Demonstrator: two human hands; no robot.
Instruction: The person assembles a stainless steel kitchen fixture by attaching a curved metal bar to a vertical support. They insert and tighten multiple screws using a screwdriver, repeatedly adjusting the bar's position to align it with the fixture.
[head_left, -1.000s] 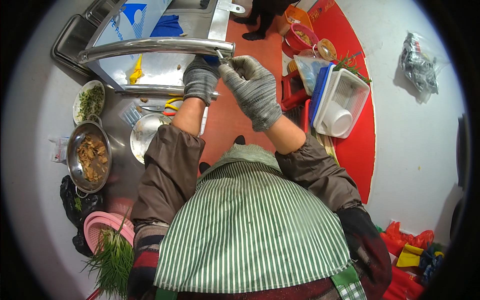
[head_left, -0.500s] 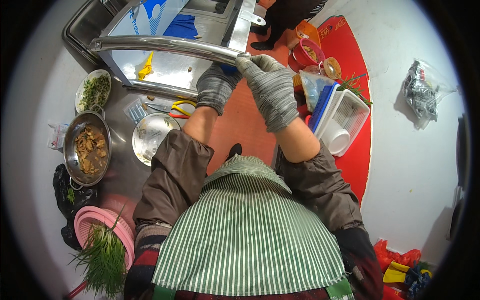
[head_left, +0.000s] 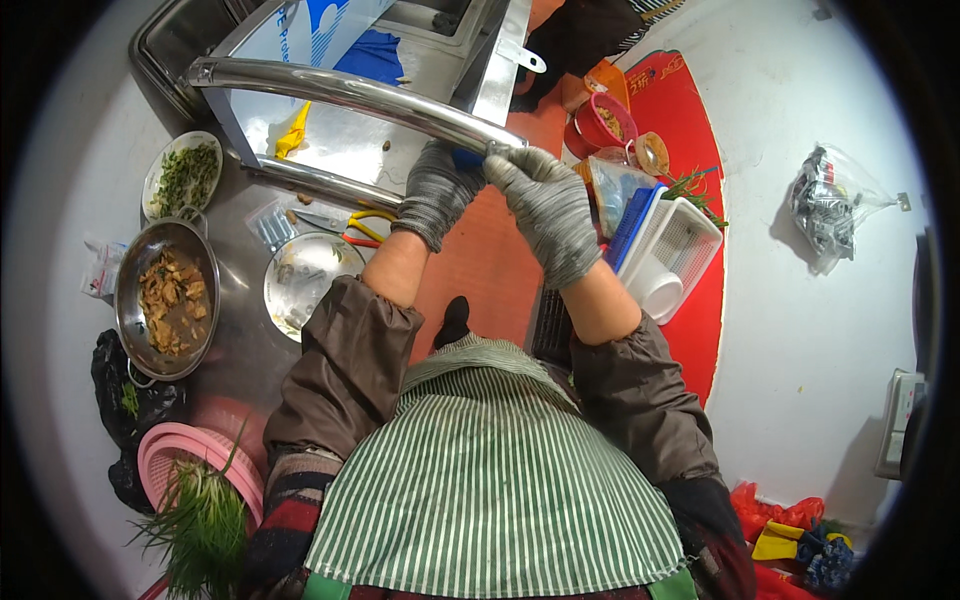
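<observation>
My gloved right hand (head_left: 545, 210) is closed, thumb and fingers pinching the end of a thick, curved chrome tube (head_left: 350, 95). My gloved left hand (head_left: 438, 195) sits just beneath that end, its fingers mostly hidden behind the tube. A bit of blue shows between the hands; what it belongs to cannot be made out. A lower chrome tube (head_left: 325, 185) runs to my left wrist. Both tubes extend left to an upright metal panel (head_left: 270, 75) with white and blue printed film. Grey knitted gloves cover both hands.
Left, a steel counter (head_left: 235, 360) bears a pan of cooked pieces (head_left: 170, 300), a plate of chopped greens (head_left: 185, 175), a white plate (head_left: 300, 290) and yellow-handled scissors (head_left: 365, 225). A pink basket (head_left: 170, 440) holds long greens. Right, white baskets (head_left: 680, 240) lie on a red surface (head_left: 700, 330). A person (head_left: 580, 40) stands ahead.
Both hands and the tube end have shifted slightly right and down in the picture, the grip kept. The surroundings have shifted slightly too. More of my dark shoe shows.
</observation>
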